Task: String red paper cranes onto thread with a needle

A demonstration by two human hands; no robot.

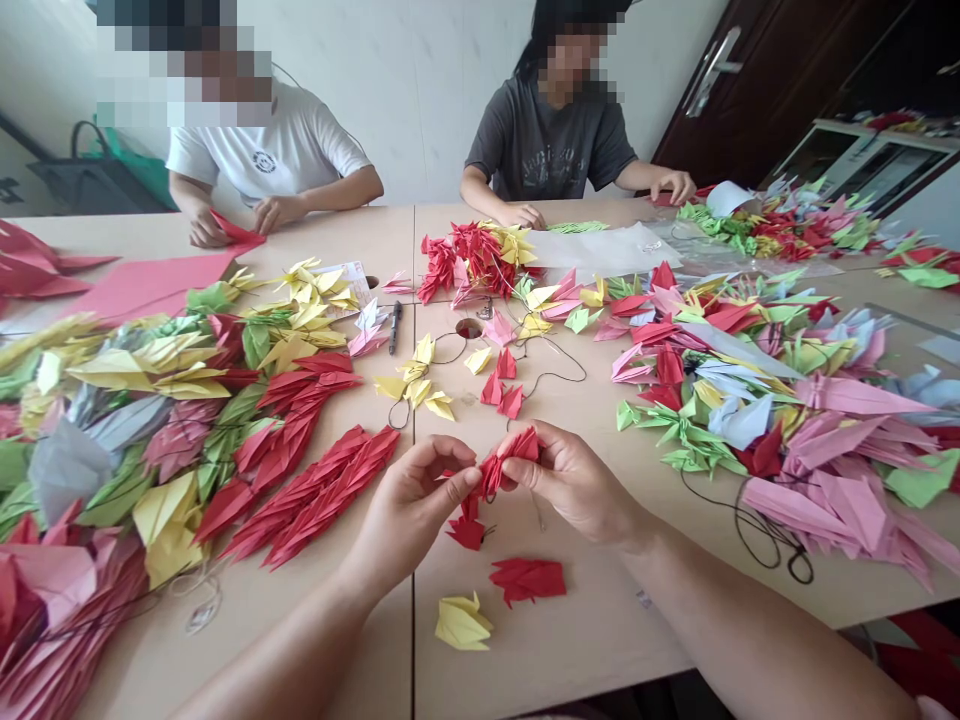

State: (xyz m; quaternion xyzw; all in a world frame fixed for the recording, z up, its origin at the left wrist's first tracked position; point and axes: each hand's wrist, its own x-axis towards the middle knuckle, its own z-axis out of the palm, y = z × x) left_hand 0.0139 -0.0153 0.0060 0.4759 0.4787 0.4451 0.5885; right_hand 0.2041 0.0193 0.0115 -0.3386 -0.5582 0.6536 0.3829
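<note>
Between my two hands, above the middle of the table, is a red folded paper crane (514,456) with a dark string at it. My right hand (577,480) grips its right end, thumb in front. At its left side my left hand (427,490) pinches a red tip with thumb and forefinger. Just below hangs or lies another red folded piece (468,528); which of the two I cannot tell. Nearer to me a red paper crane (529,580) and a yellow paper crane (463,622) rest on the table. Small red cranes (502,385) lie beyond my hands.
Heaps of coloured paper cranes cover the left (180,400) and right (810,390) sides of the table (360,640). A pen (395,328), loose black cord (772,535) and a round table hole (469,328) are in view. Two people sit opposite, one holding red paper (238,236).
</note>
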